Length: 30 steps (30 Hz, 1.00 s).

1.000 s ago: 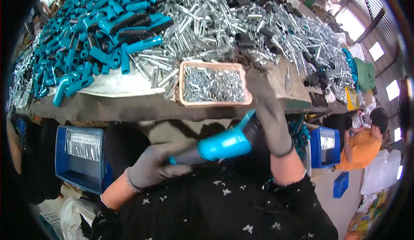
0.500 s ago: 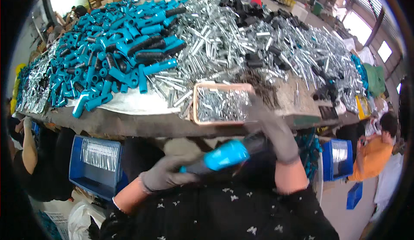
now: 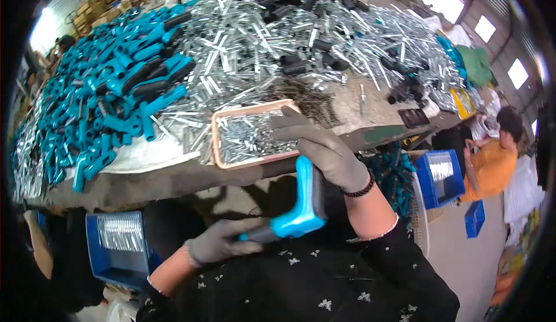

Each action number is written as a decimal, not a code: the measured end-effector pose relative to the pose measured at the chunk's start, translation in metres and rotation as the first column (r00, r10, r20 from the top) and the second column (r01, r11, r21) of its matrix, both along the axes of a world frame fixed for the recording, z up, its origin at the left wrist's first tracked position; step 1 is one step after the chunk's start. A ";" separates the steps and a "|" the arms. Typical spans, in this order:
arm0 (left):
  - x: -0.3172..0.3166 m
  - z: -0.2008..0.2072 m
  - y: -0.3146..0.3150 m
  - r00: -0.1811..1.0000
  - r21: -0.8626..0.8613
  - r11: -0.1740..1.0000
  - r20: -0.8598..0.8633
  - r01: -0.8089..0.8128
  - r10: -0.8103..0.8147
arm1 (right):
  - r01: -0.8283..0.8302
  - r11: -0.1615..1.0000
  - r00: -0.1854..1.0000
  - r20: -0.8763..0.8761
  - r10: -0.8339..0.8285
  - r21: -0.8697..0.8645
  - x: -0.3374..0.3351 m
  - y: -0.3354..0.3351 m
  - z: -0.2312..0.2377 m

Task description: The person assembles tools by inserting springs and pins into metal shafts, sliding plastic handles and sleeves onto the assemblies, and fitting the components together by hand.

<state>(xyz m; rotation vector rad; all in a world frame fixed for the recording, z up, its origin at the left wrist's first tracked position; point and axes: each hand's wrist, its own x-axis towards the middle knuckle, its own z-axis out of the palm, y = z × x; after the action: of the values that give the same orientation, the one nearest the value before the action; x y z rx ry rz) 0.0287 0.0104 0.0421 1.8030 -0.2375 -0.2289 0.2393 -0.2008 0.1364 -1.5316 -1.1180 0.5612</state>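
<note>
My left hand (image 3: pixel 226 242), in a grey glove, is closed around the dark lower end of an L-shaped teal-and-black plastic tool handle (image 3: pixel 298 220). Its other arm points up toward the table edge. My right hand (image 3: pixel 324 151), gloved too, is over the right side of a pinkish tray (image 3: pixel 217 142) of small metal parts (image 3: pixel 246 136). The fingers stretch left over these parts, slightly bent, with nothing visible in them. The handle's upper end comes close under the right palm; whether they touch, I cannot tell.
Teal handles (image 3: pixel 116 84) heap at the left of the table; silver metal pieces (image 3: pixel 243 44) and black parts (image 3: pixel 295 64) pile beyond. Blue bins (image 3: pixel 119 273) (image 3: pixel 440 177) stand at both sides below the table. A person in orange (image 3: pixel 492 165) sits at the right.
The view has turned to the right. My right hand now extends over the tray instead of blurring at its edge. The handle has turned so its upper arm points upward, still in my left hand.
</note>
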 end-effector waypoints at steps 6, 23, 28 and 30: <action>0.006 -0.027 0.001 0.971 -0.166 0.957 -0.008 -0.239 0.241 | -0.469 0.733 0.863 0.431 0.262 0.493 -0.028 0.003 0.009; -0.071 -0.033 0.018 0.649 -0.637 0.279 -0.471 -0.719 0.598 | 0.747 0.448 0.648 0.686 -0.330 -0.491 0.295 -0.022 -0.064; -0.068 -0.038 0.014 0.579 -0.698 0.049 -0.550 -0.714 0.601 | 0.773 0.605 0.621 0.420 -0.662 -0.190 0.274 -0.027 -0.069; -0.066 -0.035 0.009 0.559 -0.698 0.059 -0.518 -0.714 0.648 | 0.607 0.789 0.782 0.254 -0.570 -0.097 0.233 -0.032 -0.063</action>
<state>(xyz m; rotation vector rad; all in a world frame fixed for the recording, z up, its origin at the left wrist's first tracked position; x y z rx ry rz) -0.0369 0.0192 0.0073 0.6394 0.5439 0.4967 0.4725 -0.2324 0.0739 -2.0178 -0.6796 0.0562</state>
